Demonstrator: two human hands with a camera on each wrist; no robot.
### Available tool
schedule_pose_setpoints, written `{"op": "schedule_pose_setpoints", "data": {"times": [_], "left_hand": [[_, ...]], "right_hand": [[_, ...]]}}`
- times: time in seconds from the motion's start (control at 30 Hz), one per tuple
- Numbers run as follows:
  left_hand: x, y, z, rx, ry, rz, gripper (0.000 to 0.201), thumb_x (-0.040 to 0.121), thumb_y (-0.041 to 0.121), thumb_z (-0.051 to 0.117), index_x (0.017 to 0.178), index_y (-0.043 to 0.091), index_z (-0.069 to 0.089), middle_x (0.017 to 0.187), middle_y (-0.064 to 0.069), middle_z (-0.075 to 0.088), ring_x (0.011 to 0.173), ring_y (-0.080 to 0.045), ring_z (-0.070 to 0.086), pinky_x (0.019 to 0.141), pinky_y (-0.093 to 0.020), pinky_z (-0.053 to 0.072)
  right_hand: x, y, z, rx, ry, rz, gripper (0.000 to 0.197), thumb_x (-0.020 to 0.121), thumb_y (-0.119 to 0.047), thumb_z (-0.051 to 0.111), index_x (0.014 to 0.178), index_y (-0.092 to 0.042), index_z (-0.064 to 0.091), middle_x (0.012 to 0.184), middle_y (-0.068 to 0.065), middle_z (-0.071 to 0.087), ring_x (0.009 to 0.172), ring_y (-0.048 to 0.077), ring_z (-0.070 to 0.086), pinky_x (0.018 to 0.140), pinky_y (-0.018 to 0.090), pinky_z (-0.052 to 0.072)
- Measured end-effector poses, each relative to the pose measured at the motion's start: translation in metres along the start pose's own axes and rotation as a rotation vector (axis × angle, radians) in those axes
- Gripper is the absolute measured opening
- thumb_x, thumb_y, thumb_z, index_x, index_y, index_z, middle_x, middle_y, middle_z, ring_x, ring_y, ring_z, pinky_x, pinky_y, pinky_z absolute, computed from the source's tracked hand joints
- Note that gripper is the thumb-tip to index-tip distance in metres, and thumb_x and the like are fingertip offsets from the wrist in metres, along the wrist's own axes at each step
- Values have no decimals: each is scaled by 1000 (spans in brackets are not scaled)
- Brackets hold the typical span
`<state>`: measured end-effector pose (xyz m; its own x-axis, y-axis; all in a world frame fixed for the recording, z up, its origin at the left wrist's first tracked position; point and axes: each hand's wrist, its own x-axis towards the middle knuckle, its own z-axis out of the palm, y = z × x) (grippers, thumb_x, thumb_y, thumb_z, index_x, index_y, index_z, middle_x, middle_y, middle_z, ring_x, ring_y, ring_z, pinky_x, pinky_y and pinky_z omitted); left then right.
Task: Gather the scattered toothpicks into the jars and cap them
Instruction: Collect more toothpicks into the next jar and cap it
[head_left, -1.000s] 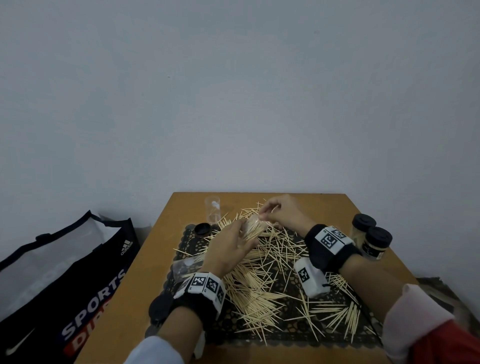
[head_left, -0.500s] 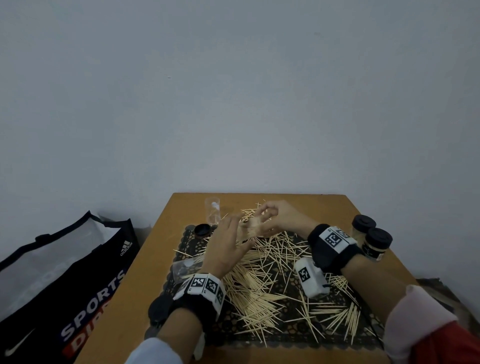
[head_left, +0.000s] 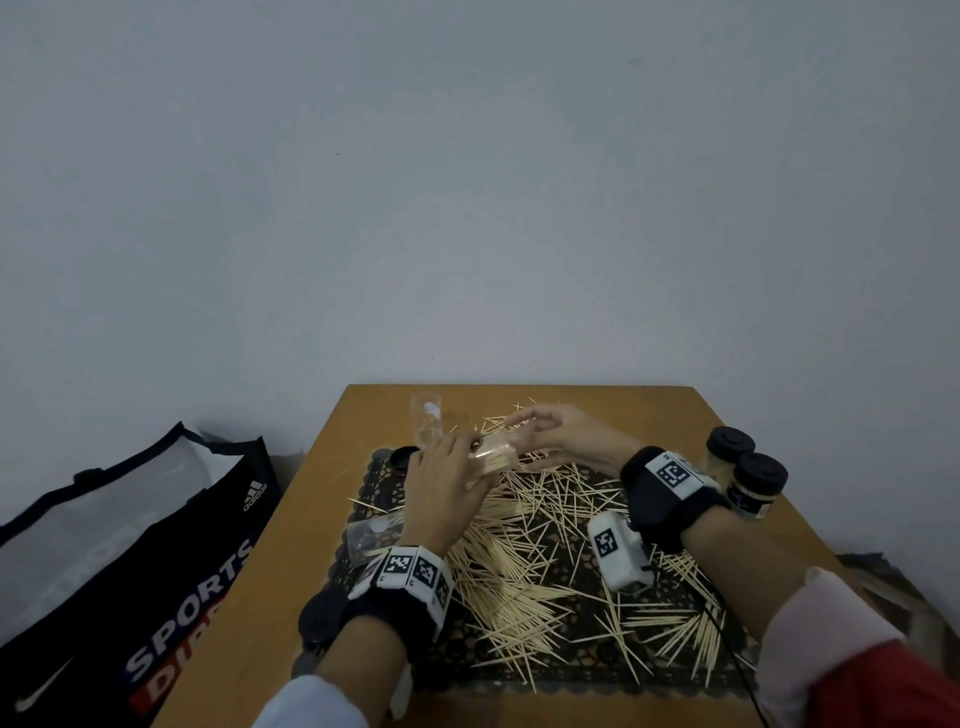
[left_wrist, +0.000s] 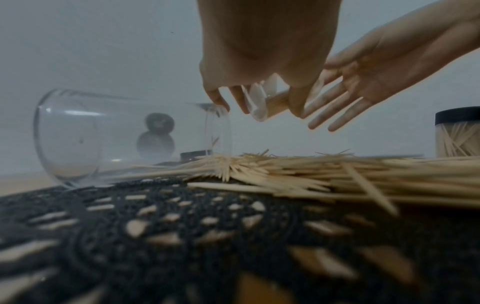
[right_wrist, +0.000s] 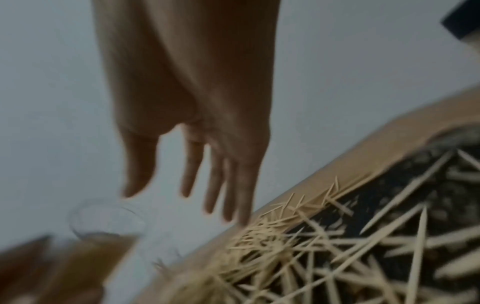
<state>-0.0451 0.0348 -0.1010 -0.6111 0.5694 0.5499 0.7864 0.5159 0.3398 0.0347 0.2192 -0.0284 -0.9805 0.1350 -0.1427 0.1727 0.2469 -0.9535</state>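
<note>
Hands, head view: our left hand (head_left: 447, 480) grips a clear jar (head_left: 491, 457) part-filled with toothpicks, tipped on its side over the mat's 11 o'clock corner; our right hand (head_left: 558, 436) hovers at its mouth, fingers spread, holding nothing.
Done so far: two capped jars (head_left: 743, 475) stand at the table's (head_left: 571, 397) 3 o'clock edge, looking full.
Still loose: scattered toothpicks (head_left: 524, 566) cover most of the black mat (head_left: 582, 670). We judge the job well short of half.
Waiting: an empty jar (head_left: 427, 423) stands at 11 o'clock, a black cap (head_left: 404, 458) beside it.
Left wrist view: our fingers (left_wrist: 218, 96) curl round the held jar's rim; another empty jar (left_wrist: 103, 133) lies on its side at 9 o'clock.
Right wrist view: blurred, but our right fingers (right_wrist: 215, 181) hang straight above the jar mouth.
Left to do: more gathering, then caps.
</note>
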Motion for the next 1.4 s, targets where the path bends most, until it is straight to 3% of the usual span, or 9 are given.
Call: {"op": "schedule_pose_setpoints", "data": {"times": [0.13, 0.27, 0.4, 0.57, 0.67, 0.9, 1.0, 1.13, 1.4], "left_hand": [[1, -6, 2, 58, 16, -150, 48, 87, 49, 63, 125, 24, 50, 126, 7, 57, 120, -17, 50, 95, -37, 36], [1, -6, 3, 100, 2, -159, 46, 87, 50, 62, 123, 24, 50, 126, 6, 56, 119, -17, 49, 95, -38, 36], [1, -5, 2, 94, -18, -156, 46, 86, 48, 63, 122, 23, 51, 127, 6, 55, 123, -18, 48, 97, -40, 35], [1, -3, 0, 88, -39, -147, 50, 84, 47, 67, 124, 23, 52, 128, 5, 56, 121, -20, 50, 96, -40, 40], [1, -1, -1, 74, -32, -146, 52, 83, 46, 69, 125, 21, 52, 129, 2, 57, 121, -23, 51, 95, -41, 41], [1, -2, -2, 75, -49, -143, 52, 82, 47, 69, 125, 21, 52, 128, 2, 57, 118, -22, 52, 94, -42, 44], [1, -2, -2, 81, -49, -143, 51, 83, 47, 69, 124, 22, 52, 128, 3, 57, 119, -21, 52, 94, -40, 43], [1, -1, -3, 72, -58, -141, 50, 83, 45, 69, 124, 21, 53, 128, 2, 57, 117, -21, 52, 93, -40, 44], [0, 1, -5, 56, -66, -141, 49, 84, 45, 67, 124, 20, 53, 128, 2, 57, 115, -19, 53, 92, -38, 45]], "right_hand": [[18, 15, -5, -464, 202, 62, 49, 82, -28, 73, 124, -12, 55, 127, 9, 58, 106, 17, 56, 84, 25, 49], [29, 28, 6, -765, -6, 238, 93, 75, -50, 76, 148, -16, 30, 155, 6, 30, 140, 24, 32, 114, 44, 30], [37, 31, 22, -859, -155, 234, 124, 59, -70, 77, 154, -22, 14, 160, 5, 20, 143, 24, 26, 117, 46, 25], [32, 25, 37, -912, -117, 99, 81, 69, -40, 84, 137, -17, 45, 126, 5, 50, 116, 23, 50, 101, 33, 42], [33, 24, 41, -852, -67, 65, 65, 66, -32, 87, 120, -12, 59, 114, 6, 62, 104, 25, 60, 92, 37, 51], [29, 32, 41, -924, -2, 92, 107, 61, -51, 85, 147, -22, 28, 143, 7, 32, 133, 27, 35, 110, 49, 33], [28, 28, 44, -1043, -26, 97, 86, 66, -55, 79, 139, -27, 42, 135, 3, 46, 127, 24, 41, 111, 55, 25], [26, 25, 44, -950, 14, 79, 53, 74, -34, 78, 120, -19, 58, 105, -3, 57, 100, 18, 54, 101, 43, 42], [21, 31, 36, -929, 30, -16, 48, 80, -16, 73, 125, -17, 56, 106, -3, 56, 92, 13, 53, 75, 24, 43]]}}
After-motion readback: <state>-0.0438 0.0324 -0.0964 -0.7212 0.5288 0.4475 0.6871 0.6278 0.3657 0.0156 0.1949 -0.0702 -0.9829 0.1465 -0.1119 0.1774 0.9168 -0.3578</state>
